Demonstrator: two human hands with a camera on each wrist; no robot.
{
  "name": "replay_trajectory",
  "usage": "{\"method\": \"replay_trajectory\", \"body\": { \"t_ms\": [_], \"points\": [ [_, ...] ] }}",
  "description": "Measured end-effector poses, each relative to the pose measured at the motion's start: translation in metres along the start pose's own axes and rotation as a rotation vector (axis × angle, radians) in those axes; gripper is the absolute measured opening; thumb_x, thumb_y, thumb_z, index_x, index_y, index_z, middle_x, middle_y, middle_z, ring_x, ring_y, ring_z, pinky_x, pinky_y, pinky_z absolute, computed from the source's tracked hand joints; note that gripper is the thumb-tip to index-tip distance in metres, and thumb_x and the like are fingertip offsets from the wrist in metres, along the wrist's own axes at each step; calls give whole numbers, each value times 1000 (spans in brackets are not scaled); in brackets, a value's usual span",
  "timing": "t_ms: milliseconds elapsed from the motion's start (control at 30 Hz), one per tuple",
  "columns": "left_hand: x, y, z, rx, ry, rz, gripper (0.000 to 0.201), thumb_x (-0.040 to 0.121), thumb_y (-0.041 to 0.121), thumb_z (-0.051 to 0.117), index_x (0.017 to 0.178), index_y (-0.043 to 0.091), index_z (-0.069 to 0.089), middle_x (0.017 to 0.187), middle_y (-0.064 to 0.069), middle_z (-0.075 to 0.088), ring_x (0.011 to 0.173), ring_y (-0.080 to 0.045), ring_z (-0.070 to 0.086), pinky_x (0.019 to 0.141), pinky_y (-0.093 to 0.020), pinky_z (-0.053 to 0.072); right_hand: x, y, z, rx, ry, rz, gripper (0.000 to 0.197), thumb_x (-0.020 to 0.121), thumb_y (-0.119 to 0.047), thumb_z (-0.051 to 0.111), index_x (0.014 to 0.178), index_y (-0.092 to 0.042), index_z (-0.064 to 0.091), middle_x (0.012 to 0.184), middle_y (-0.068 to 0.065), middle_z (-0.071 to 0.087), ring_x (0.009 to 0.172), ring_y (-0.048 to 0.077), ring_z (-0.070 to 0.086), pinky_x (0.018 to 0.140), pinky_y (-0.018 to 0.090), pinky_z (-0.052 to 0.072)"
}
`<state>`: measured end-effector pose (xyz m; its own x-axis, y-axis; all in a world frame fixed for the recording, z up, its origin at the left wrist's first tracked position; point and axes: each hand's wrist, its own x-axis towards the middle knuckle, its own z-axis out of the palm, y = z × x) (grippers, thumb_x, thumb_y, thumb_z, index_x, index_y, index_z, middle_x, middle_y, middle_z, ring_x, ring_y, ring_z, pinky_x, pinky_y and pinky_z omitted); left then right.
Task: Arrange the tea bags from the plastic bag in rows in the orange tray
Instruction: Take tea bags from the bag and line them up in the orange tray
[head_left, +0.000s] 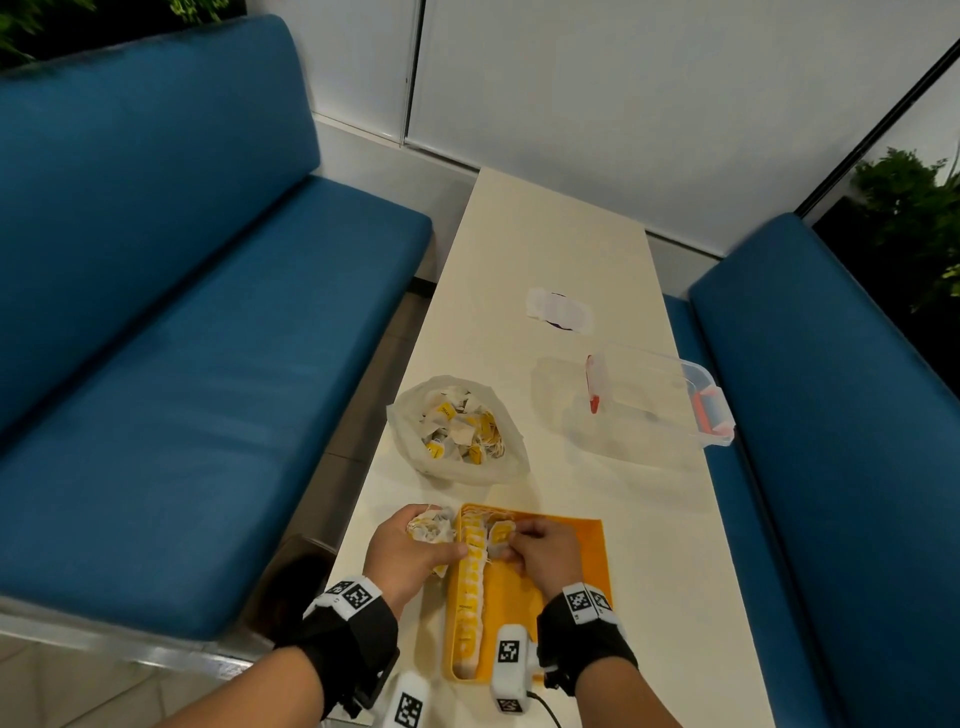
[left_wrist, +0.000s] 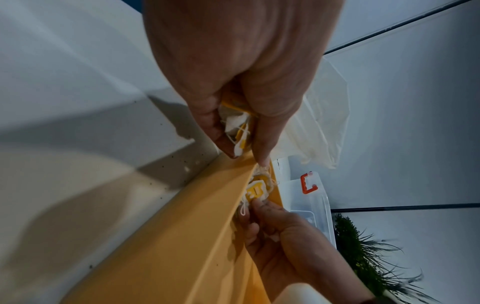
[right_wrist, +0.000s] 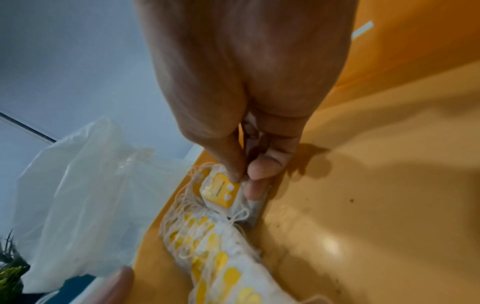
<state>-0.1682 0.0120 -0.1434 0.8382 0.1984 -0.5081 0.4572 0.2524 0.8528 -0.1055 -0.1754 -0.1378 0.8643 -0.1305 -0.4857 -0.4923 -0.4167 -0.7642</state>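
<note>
Tray work, mid-row. Your right hand (head_left: 545, 548) sits over the far end of the orange tray (head_left: 566, 582), thumb and forefinger pressed together on one tea bag (right_wrist: 219, 190); the pinch falls at the bag's near edge, just beside its yellow tag, with a third finger tucked under it. That bag stands at the head of the row of tea bags (head_left: 470, 587) already packed along the tray's left wall, touching the last one in line, strings tangled loosely around it.

Your left hand (head_left: 410, 556) rests just outside the tray's left rim, fingers curled round a bunch of tea bags (head_left: 428, 525). In the left wrist view white paper and yellow tags show between thumb and fingers, the fingertips (left_wrist: 263, 159) down at the rim. How many bags you hold there is hard to judge; they are crumpled together.

Plastic bag (head_left: 457, 431) lies open on the white table (head_left: 649, 545) beyond the tray, apart from it, with more tea bags heaped inside. A clear lidded box (head_left: 665, 395) with red clips stands to the right of the bag. Blue benches (head_left: 182, 312) run along both sides of the table.
</note>
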Motion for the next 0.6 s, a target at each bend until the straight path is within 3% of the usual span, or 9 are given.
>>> {"method": "replay_trajectory", "body": {
  "t_ms": [167, 267, 367, 433, 500, 533, 600],
  "points": [
    [2, 2, 0, 26, -3, -4, 56, 57, 2, 97, 104, 20, 72, 100, -4, 77, 97, -24, 72, 87, -46, 61, 0, -5, 10, 127, 30, 77, 7, 91, 5, 61, 94, 0, 65, 78, 20, 74, 55, 17, 69, 54, 25, 56],
    [1, 4, 0, 30, -1, -16, 55, 57, 1, 97, 103, 19, 73, 98, -5, 78, 97, -25, 73, 86, -45, 61, 1, -4, 14, 173, 56, 148, 8, 88, 8, 62, 93, 4, 67, 86, 24, 74, 66, 27, 71, 69, 37, 62],
    [1, 5, 0, 22, -15, -39, 56, 56, 1, 97, 104, 18, 73, 98, -5, 79, 98, -27, 73, 88, -48, 61, 3, -4, 16, 234, 19, 173, 13, 86, 9, 64, 99, 9, 67, 99, 26, 71, 78, 29, 70, 81, 40, 62],
    [1, 5, -2, 13, -25, -53, 59, 52, 4, 99, 104, 18, 74, 97, -4, 79, 98, -28, 73, 88, -50, 61, 2, -9, 15, 114, -25, 160, 26, 94, -9, 63, 115, 5, 66, 122, 20, 66, 103, 26, 66, 102, 34, 51],
    [1, 7, -4, -15, -42, -75, 60, 52, 3, 99, 105, 15, 74, 98, -6, 79, 99, -30, 73, 86, -48, 62, -2, -14, 7, -90, -8, 129, 49, 100, -48, 47, 130, -14, 64, 139, 2, 58, 131, 15, 50, 109, 20, 33],
    [1, 8, -6, -49, -52, -95, 59, 54, 0, 98, 106, 13, 74, 100, -9, 78, 98, -30, 73, 82, -46, 63, -3, -11, 4, -285, -46, 13, 70, 95, -68, 30, 131, -19, 64, 141, -3, 57, 135, 12, 46, 106, 17, 31],
    [-1, 13, -11, -144, -82, -149, 55, 61, -1, 94, 111, 10, 72, 105, -14, 77, 94, -28, 74, 72, -37, 61, -4, -12, -1, -346, -75, -115, 119, 67, -95, -4, 120, -19, 70, 133, -2, 63, 129, 12, 52, 96, 16, 35]
  ]
}}
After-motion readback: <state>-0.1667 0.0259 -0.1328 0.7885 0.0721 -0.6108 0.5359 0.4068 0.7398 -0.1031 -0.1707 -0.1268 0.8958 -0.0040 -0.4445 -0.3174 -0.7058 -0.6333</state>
